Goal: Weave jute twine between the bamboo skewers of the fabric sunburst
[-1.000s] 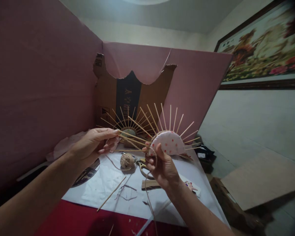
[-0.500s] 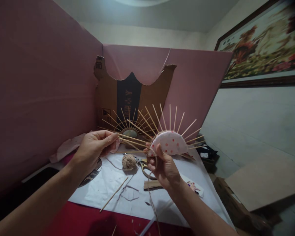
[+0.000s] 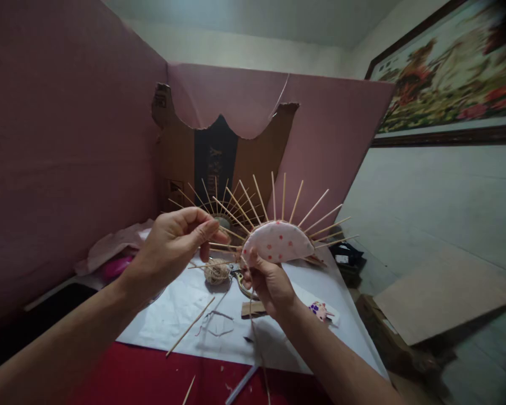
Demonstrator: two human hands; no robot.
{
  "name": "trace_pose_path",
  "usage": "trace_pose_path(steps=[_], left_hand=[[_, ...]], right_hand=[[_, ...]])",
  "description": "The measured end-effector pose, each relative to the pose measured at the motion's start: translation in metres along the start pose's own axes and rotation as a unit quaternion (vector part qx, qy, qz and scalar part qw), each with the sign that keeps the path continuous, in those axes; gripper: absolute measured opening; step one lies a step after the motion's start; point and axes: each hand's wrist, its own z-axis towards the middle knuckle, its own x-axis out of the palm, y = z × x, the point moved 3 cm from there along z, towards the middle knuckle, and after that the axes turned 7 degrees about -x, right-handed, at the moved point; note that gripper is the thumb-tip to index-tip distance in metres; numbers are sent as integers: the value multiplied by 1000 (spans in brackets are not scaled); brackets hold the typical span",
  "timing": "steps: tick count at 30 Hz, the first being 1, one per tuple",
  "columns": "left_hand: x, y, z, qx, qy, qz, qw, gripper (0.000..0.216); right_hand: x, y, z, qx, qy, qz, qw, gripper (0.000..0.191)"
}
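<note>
My right hand (image 3: 266,281) grips the lower left edge of a half-round piece padded in white cloth with red dots (image 3: 278,242). Several thin wooden skewers (image 3: 297,201) fan out from its curved rim. My left hand (image 3: 175,243) is closed in a pinch at the tips of the leftmost skewers (image 3: 225,232). A thin twine strand (image 3: 256,343) hangs down from my right hand. Both hands are held above the table.
On the white sheet (image 3: 278,343) lie a ball of twine (image 3: 216,272), scissors (image 3: 241,279), a loose skewer (image 3: 189,327), a cardboard scrap (image 3: 253,307) and a patterned cloth bit (image 3: 319,309). A second skewer fan (image 3: 213,199) leans on torn cardboard (image 3: 219,154). Pink boards (image 3: 67,140) wall the left and back.
Both hands and the skewered piece have risen slightly and come closer together. My left hand's fingers have curled tighter onto the left skewers.
</note>
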Motion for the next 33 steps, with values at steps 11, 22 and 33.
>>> trace_pose_path(steps=[11,22,33], left_hand=[[52,13,-43,161,167,22,972,12],[71,72,-71,62,202,62,975,20],[-9,99,-58,71,10,312,948,26]], right_hand=[[1,5,-1,-20,-20,32,999,40],[2,17,1,-42,7,104,994,36],[-10,22,10,-67,-34,120,990,27]])
